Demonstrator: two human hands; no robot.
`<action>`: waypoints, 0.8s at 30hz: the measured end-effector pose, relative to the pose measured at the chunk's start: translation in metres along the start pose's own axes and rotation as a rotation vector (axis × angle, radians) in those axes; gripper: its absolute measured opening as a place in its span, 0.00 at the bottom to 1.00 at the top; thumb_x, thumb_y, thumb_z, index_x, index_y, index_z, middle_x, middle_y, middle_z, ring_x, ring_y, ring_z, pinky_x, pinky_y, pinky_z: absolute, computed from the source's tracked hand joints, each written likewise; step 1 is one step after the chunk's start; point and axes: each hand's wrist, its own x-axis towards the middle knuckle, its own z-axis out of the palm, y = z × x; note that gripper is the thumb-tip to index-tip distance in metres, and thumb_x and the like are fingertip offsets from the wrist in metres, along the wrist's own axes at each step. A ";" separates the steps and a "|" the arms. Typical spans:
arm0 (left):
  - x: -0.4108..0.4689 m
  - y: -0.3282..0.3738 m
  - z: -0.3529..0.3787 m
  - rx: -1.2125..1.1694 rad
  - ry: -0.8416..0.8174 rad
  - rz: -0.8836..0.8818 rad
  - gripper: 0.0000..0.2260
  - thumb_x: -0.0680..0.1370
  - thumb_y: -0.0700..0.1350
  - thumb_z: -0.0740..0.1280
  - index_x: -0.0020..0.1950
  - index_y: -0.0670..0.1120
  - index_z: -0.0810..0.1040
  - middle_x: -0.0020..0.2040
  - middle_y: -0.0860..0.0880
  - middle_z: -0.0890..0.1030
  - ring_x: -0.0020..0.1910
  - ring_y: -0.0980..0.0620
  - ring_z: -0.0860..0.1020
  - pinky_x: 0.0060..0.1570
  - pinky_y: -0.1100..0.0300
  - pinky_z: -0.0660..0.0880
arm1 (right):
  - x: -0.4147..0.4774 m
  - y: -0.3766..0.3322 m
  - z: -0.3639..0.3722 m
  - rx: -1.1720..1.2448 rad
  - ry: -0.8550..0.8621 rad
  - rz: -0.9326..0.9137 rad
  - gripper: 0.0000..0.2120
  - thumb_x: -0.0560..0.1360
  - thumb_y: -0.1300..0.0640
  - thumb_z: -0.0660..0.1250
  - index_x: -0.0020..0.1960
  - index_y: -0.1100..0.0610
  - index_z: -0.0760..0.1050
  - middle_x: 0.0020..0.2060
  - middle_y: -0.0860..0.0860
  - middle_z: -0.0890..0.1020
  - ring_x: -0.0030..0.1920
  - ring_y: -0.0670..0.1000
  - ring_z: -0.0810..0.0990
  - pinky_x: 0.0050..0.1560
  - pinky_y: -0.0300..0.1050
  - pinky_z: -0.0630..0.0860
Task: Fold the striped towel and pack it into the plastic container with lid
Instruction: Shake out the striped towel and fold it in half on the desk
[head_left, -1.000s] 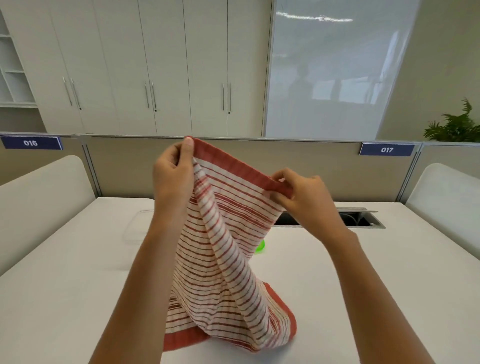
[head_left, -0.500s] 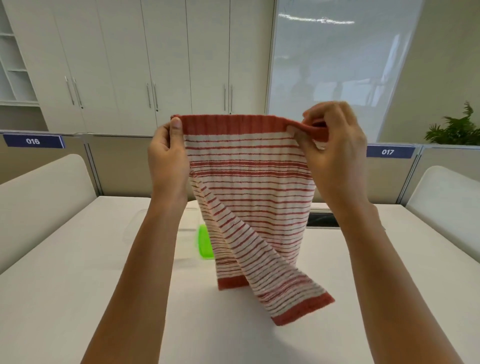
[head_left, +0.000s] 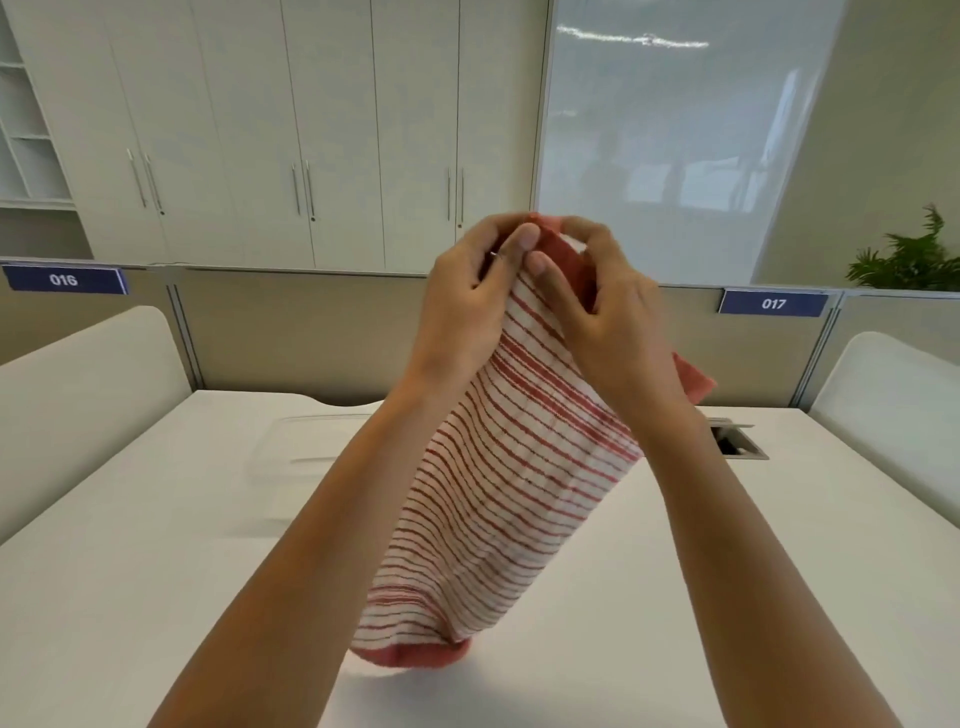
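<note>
I hold the striped towel (head_left: 511, 467) up in the air with both hands together at its red top edge: my left hand (head_left: 467, 306) pinches one corner, my right hand (head_left: 602, 322) pinches the other, thumbs touching. The cloth hangs below my hands in a soft doubled length, its red hem just above the table (head_left: 130, 597). It looks light and limp, so it will sag wherever I let go; corners and hems are the places to grip. The plastic container (head_left: 306, 447) sits beyond my left forearm, its lid hard to make out.
</note>
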 end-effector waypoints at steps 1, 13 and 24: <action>0.000 -0.002 0.001 -0.012 0.010 0.013 0.10 0.79 0.48 0.60 0.58 0.49 0.76 0.47 0.52 0.81 0.49 0.57 0.80 0.49 0.62 0.79 | 0.000 0.001 0.002 0.004 0.018 0.009 0.20 0.76 0.42 0.59 0.63 0.52 0.71 0.41 0.44 0.78 0.38 0.41 0.78 0.41 0.35 0.77; -0.054 -0.086 -0.025 0.098 -0.248 -0.079 0.11 0.76 0.49 0.63 0.49 0.67 0.73 0.45 0.69 0.80 0.46 0.67 0.79 0.43 0.74 0.75 | 0.009 0.017 -0.001 0.034 0.282 -0.003 0.12 0.76 0.46 0.64 0.49 0.52 0.80 0.37 0.45 0.82 0.39 0.48 0.81 0.42 0.50 0.81; -0.122 -0.180 -0.070 0.297 -0.701 -0.514 0.08 0.76 0.44 0.66 0.49 0.56 0.81 0.46 0.62 0.84 0.47 0.66 0.79 0.49 0.73 0.74 | 0.009 0.046 -0.029 0.080 0.411 0.086 0.09 0.76 0.46 0.63 0.51 0.49 0.78 0.34 0.37 0.77 0.33 0.35 0.75 0.36 0.27 0.74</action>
